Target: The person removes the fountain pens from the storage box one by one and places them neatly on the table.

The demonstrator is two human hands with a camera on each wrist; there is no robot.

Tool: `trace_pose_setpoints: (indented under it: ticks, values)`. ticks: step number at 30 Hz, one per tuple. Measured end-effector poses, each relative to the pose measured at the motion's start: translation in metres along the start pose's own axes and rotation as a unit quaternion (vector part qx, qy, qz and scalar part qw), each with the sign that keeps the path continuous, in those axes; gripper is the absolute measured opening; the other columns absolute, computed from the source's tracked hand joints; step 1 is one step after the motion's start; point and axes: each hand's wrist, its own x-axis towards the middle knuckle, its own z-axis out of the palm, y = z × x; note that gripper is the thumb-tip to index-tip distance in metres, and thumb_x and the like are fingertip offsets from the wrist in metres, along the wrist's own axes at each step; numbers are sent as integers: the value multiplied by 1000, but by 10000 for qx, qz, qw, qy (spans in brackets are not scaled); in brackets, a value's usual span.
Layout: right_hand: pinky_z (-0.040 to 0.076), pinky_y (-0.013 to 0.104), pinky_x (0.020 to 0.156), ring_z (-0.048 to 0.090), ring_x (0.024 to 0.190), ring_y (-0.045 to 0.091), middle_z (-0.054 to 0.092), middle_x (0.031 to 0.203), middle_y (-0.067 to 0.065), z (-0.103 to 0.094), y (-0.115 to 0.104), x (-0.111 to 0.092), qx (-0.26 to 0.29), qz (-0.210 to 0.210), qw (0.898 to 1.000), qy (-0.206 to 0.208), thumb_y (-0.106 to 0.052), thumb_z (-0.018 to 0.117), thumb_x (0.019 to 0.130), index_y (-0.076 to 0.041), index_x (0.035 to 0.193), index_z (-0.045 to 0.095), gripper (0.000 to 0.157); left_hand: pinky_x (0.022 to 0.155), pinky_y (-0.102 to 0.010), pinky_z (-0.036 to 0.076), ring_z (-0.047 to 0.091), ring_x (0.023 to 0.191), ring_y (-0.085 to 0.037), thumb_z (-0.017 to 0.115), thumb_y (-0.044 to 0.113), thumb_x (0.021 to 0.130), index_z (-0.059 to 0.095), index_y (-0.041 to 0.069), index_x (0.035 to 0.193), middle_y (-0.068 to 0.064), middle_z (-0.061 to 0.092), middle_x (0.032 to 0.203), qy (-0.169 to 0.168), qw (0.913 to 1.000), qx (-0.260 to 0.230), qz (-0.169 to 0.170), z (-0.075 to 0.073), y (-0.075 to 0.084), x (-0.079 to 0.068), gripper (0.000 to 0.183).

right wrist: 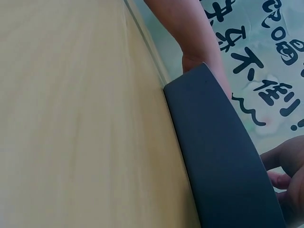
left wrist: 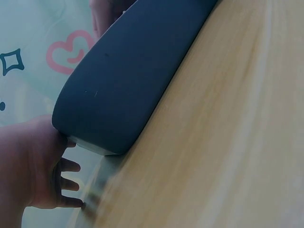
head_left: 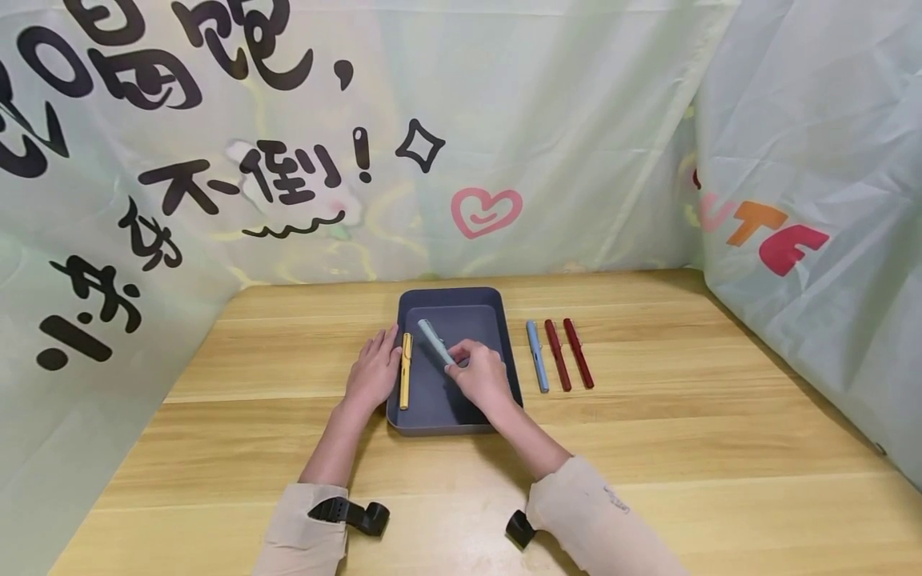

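In the head view my right hand pinches a pale grey-blue capped pen at its lower end, over the dark grey tray. The pen slants up and to the left. Lengthwise along the tray's left side lies a yellow pen. My left hand rests against the left rim with fingers extended. The left wrist view shows the left hand at the tray's outer wall. In the right wrist view, the tray wall partly hides the right hand, and the pen cannot be seen.
Right of the tray, a blue pen and two dark red pens, one nearer and one farther right, lie side by side on the wooden table. Printed cloth encloses the table's back and sides.
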Motion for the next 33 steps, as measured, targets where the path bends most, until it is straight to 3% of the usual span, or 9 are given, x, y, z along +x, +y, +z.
trace_pose_setpoints:
  ticks: [13,25,33]
  values:
    - [44,27,51,55,59,11,63,76,0,-21,9,-3,247,-95,9996,22,-4,74,75,-6,89,68,15,101,-60,17,12,134,-40,26,28,101,19,16,148,-18,17,149,-17,10000,-3,-16,0,1,1,49]
    - [45,28,54,56,63,14,65,77,2,-43,18,-8,190,-174,9995,161,-4,74,75,-5,92,68,18,101,-59,17,12,134,-40,25,29,102,18,16,148,-19,16,149,-38,10000,3,22,0,0,0,49]
    - [42,28,48,56,62,15,66,83,4,-58,25,-12,172,73,9997,180,-5,73,76,-5,95,69,19,101,-60,17,12,134,-40,26,29,102,17,17,149,-18,16,149,-81,10000,-15,-28,0,1,0,49]
